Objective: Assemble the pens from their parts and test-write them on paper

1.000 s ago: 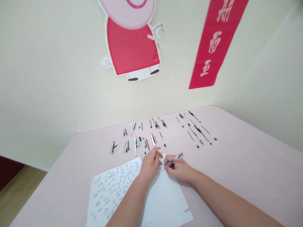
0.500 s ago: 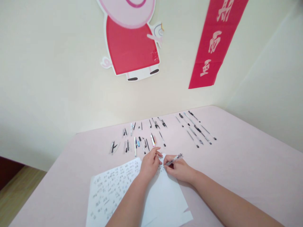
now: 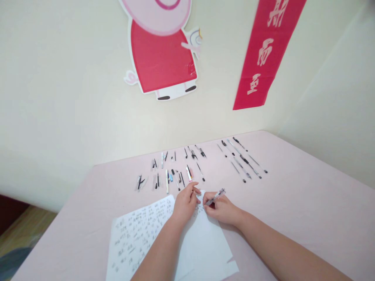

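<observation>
The right hand (image 3: 223, 208) had its fingers closed around a clear-barrelled pen (image 3: 215, 197), pinched near the tip. The tip met the far end of the blank sheet (image 3: 205, 242), and the barrel slanted up and away from that sheet. The left hand (image 3: 185, 203) gripped nothing. Its fingers were loosely bent and spread, and it lay on the far left part of the sheet, with the fingertips just beside the pen's tip.

Left of the sheet and partly tucked under it lay a written page (image 3: 137, 234) dense with small handwriting. Both rested on a pale pink table (image 3: 307, 203). Beyond the sheet's far edge lay small pen parts (image 3: 172, 171) in short rows, and beyond it to the right a fan of longer pens (image 3: 241, 158). On the cream wall far beyond the sheet hung a pink cartoon cutout (image 3: 162, 58) and a red banner (image 3: 265, 54). Wooden floor (image 3: 26, 226) showed well to the sheet's left.
</observation>
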The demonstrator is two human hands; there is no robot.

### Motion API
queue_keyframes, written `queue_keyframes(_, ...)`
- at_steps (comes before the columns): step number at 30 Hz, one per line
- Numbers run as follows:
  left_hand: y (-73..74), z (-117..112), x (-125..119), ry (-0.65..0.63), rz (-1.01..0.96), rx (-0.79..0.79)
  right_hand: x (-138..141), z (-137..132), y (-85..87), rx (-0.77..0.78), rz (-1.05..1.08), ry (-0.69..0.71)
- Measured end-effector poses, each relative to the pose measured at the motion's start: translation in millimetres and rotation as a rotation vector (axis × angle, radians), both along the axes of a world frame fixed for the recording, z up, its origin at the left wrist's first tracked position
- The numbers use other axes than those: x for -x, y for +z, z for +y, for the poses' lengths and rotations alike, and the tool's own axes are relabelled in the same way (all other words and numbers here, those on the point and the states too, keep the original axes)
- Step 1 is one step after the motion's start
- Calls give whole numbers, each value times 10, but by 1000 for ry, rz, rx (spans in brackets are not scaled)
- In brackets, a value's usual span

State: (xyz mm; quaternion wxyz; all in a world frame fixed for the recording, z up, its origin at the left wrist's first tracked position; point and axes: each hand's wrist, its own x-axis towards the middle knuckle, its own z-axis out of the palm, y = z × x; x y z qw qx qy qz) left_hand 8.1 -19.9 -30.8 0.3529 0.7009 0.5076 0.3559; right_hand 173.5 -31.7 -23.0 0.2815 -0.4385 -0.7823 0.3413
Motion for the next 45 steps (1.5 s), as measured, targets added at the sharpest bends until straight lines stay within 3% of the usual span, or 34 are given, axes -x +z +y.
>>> queue_keyframes(34, -6, -4, 10, 3, -2, -2, -10, 7, -28, 5, 15, -4)
queue_keyframes(45, -26, 8, 6, -7, -20, 11, -25, 82, -22, 45, 164, -164)
